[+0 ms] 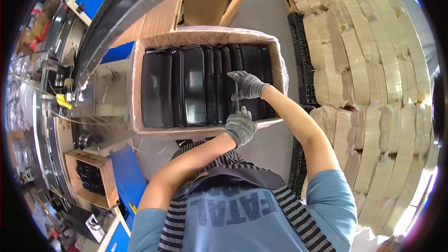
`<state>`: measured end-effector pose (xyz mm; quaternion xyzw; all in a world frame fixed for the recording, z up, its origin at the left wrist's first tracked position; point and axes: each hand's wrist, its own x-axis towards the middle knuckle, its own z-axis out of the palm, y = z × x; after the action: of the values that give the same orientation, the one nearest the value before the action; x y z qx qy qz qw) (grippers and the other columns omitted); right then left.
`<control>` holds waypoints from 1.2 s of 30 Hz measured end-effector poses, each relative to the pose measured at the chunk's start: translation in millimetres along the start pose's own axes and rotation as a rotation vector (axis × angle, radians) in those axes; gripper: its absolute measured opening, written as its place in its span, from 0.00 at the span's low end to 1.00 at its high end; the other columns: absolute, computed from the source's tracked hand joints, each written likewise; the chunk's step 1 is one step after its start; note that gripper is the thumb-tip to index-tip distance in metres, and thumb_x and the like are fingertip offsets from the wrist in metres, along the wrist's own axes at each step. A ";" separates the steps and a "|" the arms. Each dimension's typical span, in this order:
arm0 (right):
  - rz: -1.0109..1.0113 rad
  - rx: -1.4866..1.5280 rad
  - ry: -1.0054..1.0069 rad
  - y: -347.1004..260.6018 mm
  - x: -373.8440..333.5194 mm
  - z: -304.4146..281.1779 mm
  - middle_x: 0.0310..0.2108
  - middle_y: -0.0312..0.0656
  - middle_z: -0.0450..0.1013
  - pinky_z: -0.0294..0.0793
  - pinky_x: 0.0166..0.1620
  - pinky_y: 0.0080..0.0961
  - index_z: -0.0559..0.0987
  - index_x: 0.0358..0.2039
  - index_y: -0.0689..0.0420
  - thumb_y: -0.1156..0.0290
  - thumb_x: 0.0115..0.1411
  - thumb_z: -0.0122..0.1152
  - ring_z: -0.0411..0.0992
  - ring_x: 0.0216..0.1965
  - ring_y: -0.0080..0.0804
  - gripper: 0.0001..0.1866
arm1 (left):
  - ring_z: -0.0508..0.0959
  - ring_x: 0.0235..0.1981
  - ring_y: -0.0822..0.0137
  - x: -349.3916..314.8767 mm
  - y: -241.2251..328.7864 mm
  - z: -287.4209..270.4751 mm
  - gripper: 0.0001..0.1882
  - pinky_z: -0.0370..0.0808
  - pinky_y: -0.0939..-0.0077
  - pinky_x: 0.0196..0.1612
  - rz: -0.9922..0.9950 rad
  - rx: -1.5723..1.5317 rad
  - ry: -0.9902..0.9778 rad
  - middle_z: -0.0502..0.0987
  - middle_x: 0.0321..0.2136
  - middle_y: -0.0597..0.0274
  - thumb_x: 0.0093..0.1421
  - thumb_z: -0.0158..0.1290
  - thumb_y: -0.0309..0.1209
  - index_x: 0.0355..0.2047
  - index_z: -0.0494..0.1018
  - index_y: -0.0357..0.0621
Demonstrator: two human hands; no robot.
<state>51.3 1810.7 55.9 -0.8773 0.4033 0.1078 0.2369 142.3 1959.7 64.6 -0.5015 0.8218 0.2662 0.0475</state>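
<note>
A large brown carton (pixel 279 67) with clear film over its rim stands in front of me. Glossy black plastic pieces that look like trays (pixel 193 86) fill it in several upright stacks, packed side by side. My right hand (pixel 250 85), in a grey knit glove, lies over the stacks right of the middle, its fingers stretched to the left and its thumb smeared. My left hand (pixel 241 127), gloved alike, rests at the carton's near edge with its fingers apart on the near ends of the trays. I see nothing held in either hand.
Paper-wrapped bundles (pixel 364 65) are piled high on black pallets (pixel 303 58) at the right. An opened carton (pixel 210 4) stands beyond. On the left are a machine with a dark slanting chute (pixel 121 16), blue panels, and a smaller box (pixel 108 182) holding black pieces.
</note>
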 end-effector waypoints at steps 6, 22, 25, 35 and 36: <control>-0.034 -0.269 -0.092 -0.1 -11.4 1.4 0.59 0.46 0.53 0.50 0.60 0.40 0.51 0.62 0.55 0.46 0.28 0.72 0.49 0.61 0.46 0.61 | 0.67 0.52 0.48 23.2 14.2 25.0 0.38 0.63 0.58 0.52 -0.178 -0.104 0.021 0.61 0.53 0.31 0.57 0.37 0.55 0.50 0.63 0.26; -0.070 -0.417 -0.116 -11.8 -18.1 -2.3 0.61 0.54 0.48 0.44 0.61 0.43 0.47 0.62 0.63 0.41 0.35 0.63 0.45 0.63 0.49 0.60 | 0.67 0.52 0.50 18.4 19.0 -1.9 0.36 0.62 0.62 0.54 -0.249 -0.209 -0.136 0.63 0.53 0.38 0.58 0.35 0.55 0.49 0.65 0.29; -0.043 -0.453 -0.144 -20.2 -19.3 0.5 0.63 0.55 0.45 0.42 0.61 0.45 0.44 0.62 0.63 0.45 0.39 0.62 0.43 0.64 0.50 0.58 | 0.66 0.53 0.50 17.8 19.2 -1.3 0.37 0.62 0.62 0.55 -0.253 -0.209 -0.149 0.62 0.54 0.39 0.59 0.34 0.55 0.50 0.64 0.29; -0.063 -0.269 -0.041 -0.1 -15.0 13.5 0.59 0.50 0.51 0.43 0.61 0.43 0.50 0.62 0.58 0.38 0.28 0.68 0.46 0.62 0.48 0.64 | 0.65 0.55 0.51 15.1 19.3 3.3 0.38 0.60 0.60 0.56 -0.226 -0.170 -0.183 0.60 0.56 0.38 0.59 0.31 0.55 0.52 0.63 0.30; -0.061 -0.267 -0.043 2.0 -13.6 14.8 0.59 0.50 0.51 0.43 0.61 0.43 0.50 0.62 0.58 0.38 0.28 0.68 0.46 0.62 0.48 0.64 | 0.66 0.54 0.51 15.1 19.8 3.3 0.38 0.59 0.60 0.56 -0.216 -0.159 -0.170 0.60 0.56 0.38 0.59 0.31 0.55 0.52 0.63 0.30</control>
<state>40.9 1826.0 47.6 -0.9104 0.3531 0.1721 0.1298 117.5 1956.3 64.3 -0.5647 0.7325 0.3653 0.1053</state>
